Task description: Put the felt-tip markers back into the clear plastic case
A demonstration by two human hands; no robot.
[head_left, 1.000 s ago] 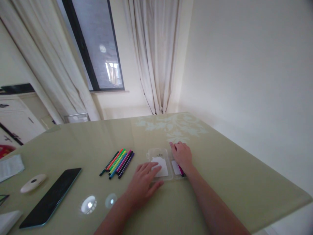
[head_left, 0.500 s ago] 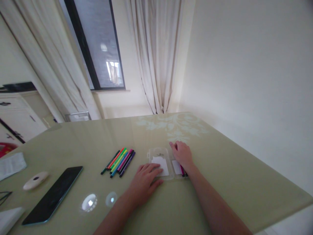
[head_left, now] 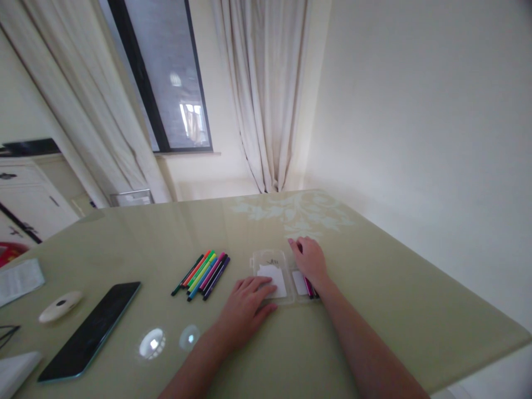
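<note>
A clear plastic case (head_left: 269, 256) lies opened flat on the table, with a white paper card (head_left: 274, 280) in its left half. My left hand (head_left: 246, 303) rests across the near left corner of the case, fingers stretched out and touching the card. Over the right half is my right hand (head_left: 310, 260), its fingers curled down and largely hidden. Under its wrist show the ends of a few dark and magenta felt-tip pens (head_left: 308, 288), beside another white piece of card (head_left: 298, 282). Whether the right fingers grip these pens is hidden.
Left of the case lies a bunch of several coloured felt-tip pens (head_left: 203, 274). Farther left are a black tablet or phone (head_left: 91, 332), a white oval object (head_left: 61, 307) and a pale cloth or packet (head_left: 19, 281). A wall (head_left: 424, 138) borders the table's right side.
Almost nothing differs. My right hand has shifted very slightly away from me over the case; my left hand and the loose pens stay in place.
</note>
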